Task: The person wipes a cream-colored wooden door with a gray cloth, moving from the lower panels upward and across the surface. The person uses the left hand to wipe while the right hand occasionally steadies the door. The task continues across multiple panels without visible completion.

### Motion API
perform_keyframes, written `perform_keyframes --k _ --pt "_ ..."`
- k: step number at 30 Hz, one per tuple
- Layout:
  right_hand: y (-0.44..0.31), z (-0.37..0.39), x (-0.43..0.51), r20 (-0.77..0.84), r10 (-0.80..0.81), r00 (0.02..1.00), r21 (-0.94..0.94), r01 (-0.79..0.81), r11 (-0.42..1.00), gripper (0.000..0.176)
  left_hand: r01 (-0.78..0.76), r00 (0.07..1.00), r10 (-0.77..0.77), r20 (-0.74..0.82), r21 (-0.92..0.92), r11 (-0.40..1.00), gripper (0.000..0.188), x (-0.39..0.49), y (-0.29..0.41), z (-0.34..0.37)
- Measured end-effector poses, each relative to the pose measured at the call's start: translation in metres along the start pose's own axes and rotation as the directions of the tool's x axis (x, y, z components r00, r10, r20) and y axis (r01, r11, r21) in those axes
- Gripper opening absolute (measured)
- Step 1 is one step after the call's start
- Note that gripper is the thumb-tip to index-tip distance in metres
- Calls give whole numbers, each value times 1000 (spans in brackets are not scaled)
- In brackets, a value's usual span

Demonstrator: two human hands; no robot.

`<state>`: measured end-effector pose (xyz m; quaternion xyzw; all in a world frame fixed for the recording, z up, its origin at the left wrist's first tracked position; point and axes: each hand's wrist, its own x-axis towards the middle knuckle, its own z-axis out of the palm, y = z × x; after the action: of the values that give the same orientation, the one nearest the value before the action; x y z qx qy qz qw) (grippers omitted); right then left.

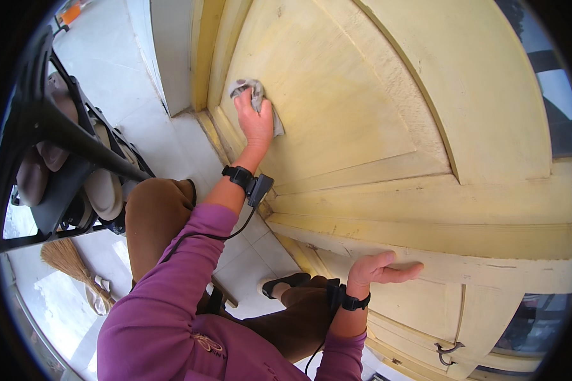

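Note:
My left hand (255,119) is shut on a crumpled grey cloth (279,125) and presses it to a raised panel (333,109) of a yellow painted wooden door, near its lower edge. Part of the cloth hangs out below the thumb. My right hand (381,270) holds nothing. Its thumb and fingers are apart, beside the protruding edge of a second yellow door leaf (414,297); whether it touches that edge I cannot tell. Black straps with small devices and cables circle both wrists.
A black shoe rack (90,147) with several shoes stands close on my left. A straw broom (71,262) lies on the white tiled floor (186,147). A dark metal handle (448,352) sticks out from the second leaf. Glass panes (536,319) show at right.

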<state>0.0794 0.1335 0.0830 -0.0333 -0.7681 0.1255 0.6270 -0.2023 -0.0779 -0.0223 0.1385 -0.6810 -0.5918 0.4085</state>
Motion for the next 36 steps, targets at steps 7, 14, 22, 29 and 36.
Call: perform_keyframes --k 7,14,22,29,36 --pt "9 -1 -3 27 -77 997 -225 81 971 64 246 961 -242 134 -14 969 50 -4 56 -11" --pt "8 2 -4 27 -54 998 -214 59 975 65 -360 886 427 183 -309 880 45 -8 196 -27" --pt "8 -2 -3 25 -20 999 -155 24 988 65 -480 868 495 38 -192 856 43 55 149 -4" --pt "5 -3 -6 -3 -8 1000 -145 7 989 64 -22 999 24 -39 44 999 41 132 34 16" --pt "8 -4 -7 28 -59 998 -189 64 980 65 40 998 -38 45 -41 998 45 71 74 4"
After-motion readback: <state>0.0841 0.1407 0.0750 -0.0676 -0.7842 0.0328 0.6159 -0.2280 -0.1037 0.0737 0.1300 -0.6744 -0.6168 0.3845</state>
